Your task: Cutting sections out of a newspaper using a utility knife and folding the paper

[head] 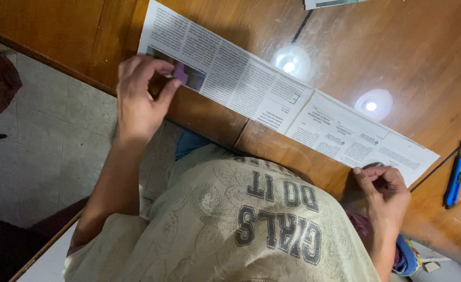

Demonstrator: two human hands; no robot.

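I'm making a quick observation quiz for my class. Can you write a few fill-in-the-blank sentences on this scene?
1. Both hands hold a long strip of ____ on the wooden table.
2. The left hand pinches the strip's end beside a small ____ printed on it.
3. Past the right hand lies a utility knife coloured ____.

Missing words: newspaper; photo; blue

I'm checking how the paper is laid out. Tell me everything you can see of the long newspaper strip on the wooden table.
The long strip of printed newspaper lies flat on the glossy brown wooden table, running diagonally from upper left to lower right. It is thin, off-white paper with columns of dark print, boxed sections and a small colour picture near its left end. The left hand pinches its near edge by that picture; the right hand presses its lower right end. A blue utility knife lies apart from it.
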